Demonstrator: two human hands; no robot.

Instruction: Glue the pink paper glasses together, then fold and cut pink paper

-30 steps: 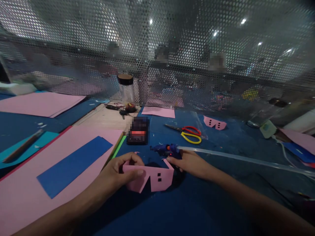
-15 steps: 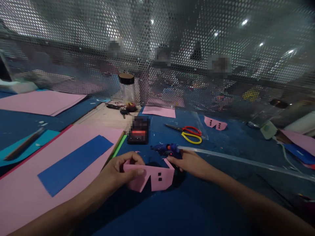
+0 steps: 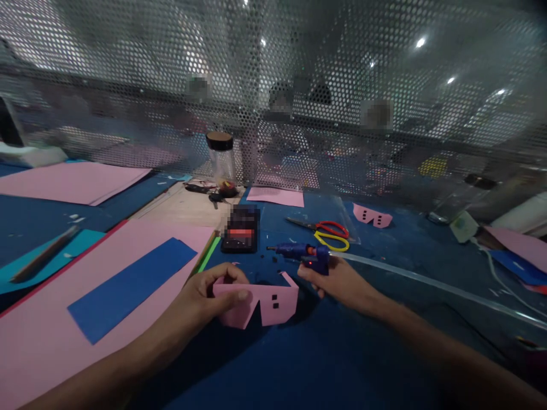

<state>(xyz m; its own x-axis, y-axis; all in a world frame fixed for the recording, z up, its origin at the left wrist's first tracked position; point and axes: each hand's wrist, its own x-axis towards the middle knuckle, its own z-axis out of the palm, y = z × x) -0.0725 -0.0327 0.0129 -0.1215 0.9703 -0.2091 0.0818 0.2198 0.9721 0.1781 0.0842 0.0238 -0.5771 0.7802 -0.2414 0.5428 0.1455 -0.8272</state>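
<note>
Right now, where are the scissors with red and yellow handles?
In the head view, the scissors lie right of centre, between the black device and small pink paper cutout, beyond the blue glue gun in the right hand.

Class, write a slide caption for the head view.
Left hand holds a pink paper cutout, right hand a glue gun.

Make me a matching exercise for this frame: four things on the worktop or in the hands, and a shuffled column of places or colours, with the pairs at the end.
Things:
1. Glue gun
2. Nearest pink cut-out
3. Scissors
4. Blue paper strip

Places or colours:
A. Lying on a large pink sheet
B. In the right hand
C. One red handle, one yellow
D. In the left hand

Pairs: 1-B, 2-D, 3-C, 4-A
</note>
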